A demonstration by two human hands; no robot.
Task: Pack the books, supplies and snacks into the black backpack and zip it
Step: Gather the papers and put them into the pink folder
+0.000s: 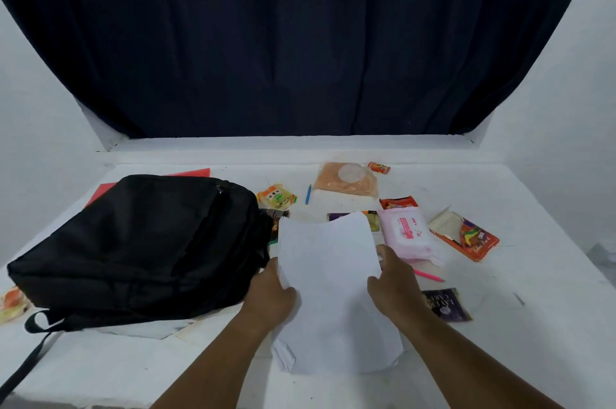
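Two hands hold one white paper sheet (pixel 328 275) at lower centre, right of the black backpack (pixel 133 248) lying on the table (pixel 533 308). Limp paper could crease or snag entering the bag. Left hand (pixel 271 292) and right hand (pixel 395 282) each curl fingers round an edge.

Little is legible — the pink wipes pack (pixel 407 232) bears red letters reading roughly "DIY", the orange box (pixel 473 238) a cursive "Colour Pencil", partly blurred, and the dark purple packet (pixel 446 304) shows upside-down letters, seemingly "LAVENDER".
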